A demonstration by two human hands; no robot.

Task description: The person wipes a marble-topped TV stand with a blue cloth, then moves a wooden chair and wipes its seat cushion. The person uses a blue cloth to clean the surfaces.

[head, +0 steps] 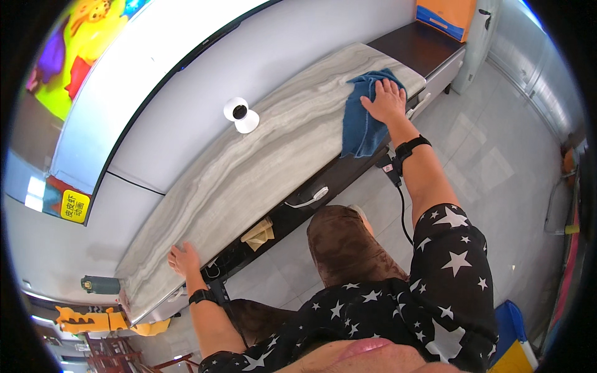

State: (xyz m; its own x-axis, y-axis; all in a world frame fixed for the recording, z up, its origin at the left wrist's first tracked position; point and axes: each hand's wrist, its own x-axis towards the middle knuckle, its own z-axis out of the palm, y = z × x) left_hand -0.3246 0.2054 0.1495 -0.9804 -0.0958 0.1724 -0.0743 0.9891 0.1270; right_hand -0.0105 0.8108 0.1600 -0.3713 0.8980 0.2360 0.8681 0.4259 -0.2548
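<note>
A long, marble-patterned cabinet top (261,158) stretches before me. Toward its far right end, my right hand (388,101) bears down on a blue cloth (361,123), holding it against the surface. Folds of cloth bunch around the fingers, and one edge hangs over the front. My left hand (185,260) rests on the front edge near the left end, with nothing in it and its fingers apart. Between the hands, nearer the wall, stands a small white camera (240,115) with a black lens.
A lit television (186,60) hangs above. A dark green bottle (100,285) stands by the left end. Below the top are an open shelf holding a beige cloth (259,234), a white handle (311,198) and a black plug with cable (389,171). An orange-and-blue box (443,18) sits far right.
</note>
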